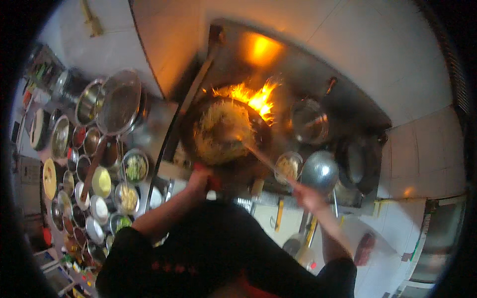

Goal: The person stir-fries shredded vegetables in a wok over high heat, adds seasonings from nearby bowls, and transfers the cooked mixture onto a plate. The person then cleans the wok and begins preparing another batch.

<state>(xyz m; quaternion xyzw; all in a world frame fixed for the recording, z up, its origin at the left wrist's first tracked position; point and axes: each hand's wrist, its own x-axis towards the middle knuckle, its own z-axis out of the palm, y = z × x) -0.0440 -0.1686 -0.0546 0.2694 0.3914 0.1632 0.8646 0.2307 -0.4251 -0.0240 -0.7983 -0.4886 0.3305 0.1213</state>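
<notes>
A dark wok sits over a burner, with noodle-like food inside, blurred by motion. Tall flames rise at its far right rim. My left hand grips a red cloth at the wok's near left edge; whether a handle lies under the cloth is hidden. My right hand is closed around the long handle of a cooking utensil, perhaps a ladle. Its head is lost in the food. Just beyond that hand stand a bowl of pale food and a shiny metal bowl.
A round pot and a second dark wok occupy the stove's right side. On the left, a large strainer rests above many ingredient bowls, including chopped greens and a yellow food. A tiled wall bounds the right.
</notes>
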